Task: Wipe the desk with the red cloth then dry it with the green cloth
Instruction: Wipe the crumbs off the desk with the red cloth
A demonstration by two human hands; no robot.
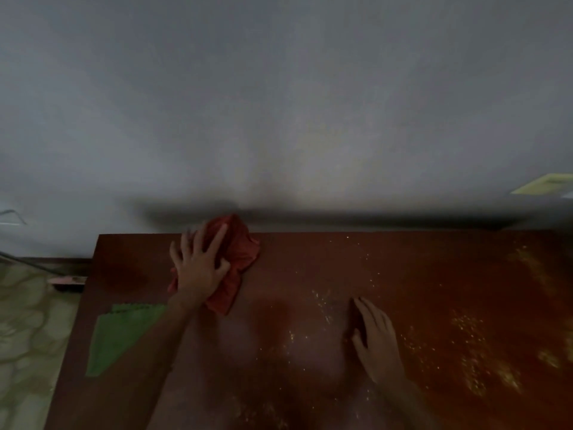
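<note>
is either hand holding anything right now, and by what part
The left hand presses flat on the middle of the bunched red cloth, fingers spread, not gripping. The right hand rests open on the desk.

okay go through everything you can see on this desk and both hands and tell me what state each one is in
Red cloth: crumpled, at the far edge of the desk, pressed under the left hand.
Green cloth: lying flat near the left edge, untouched.
Desk: yellowish specks scattered over its middle and right side.
Left hand: fingers spread, pressing on the red cloth.
Right hand: flat on the desk, holding nothing.
</note>
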